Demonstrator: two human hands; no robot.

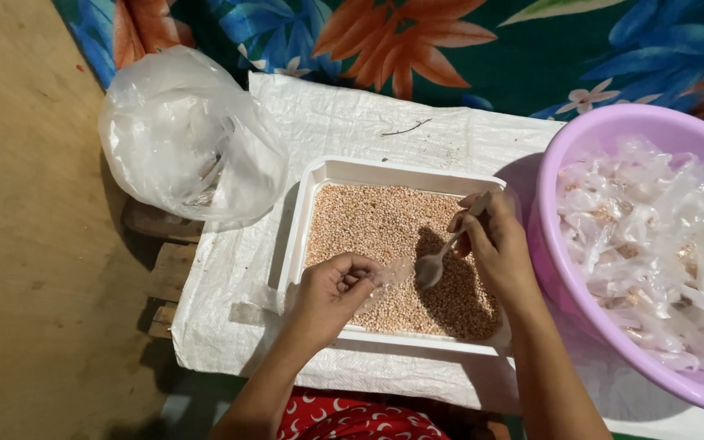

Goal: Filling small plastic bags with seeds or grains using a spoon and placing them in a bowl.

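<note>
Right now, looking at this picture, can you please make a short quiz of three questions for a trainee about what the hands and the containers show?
1. True or false: the right hand holds a spoon over the white tray of grains.
2. What does the left hand pinch?
A. a small clear bag
B. a knife
C. a lid
3. Fill in: the purple basin stands on the tray's ____ side in the picture.

Key: 1 true; 2 A; 3 right.
</note>
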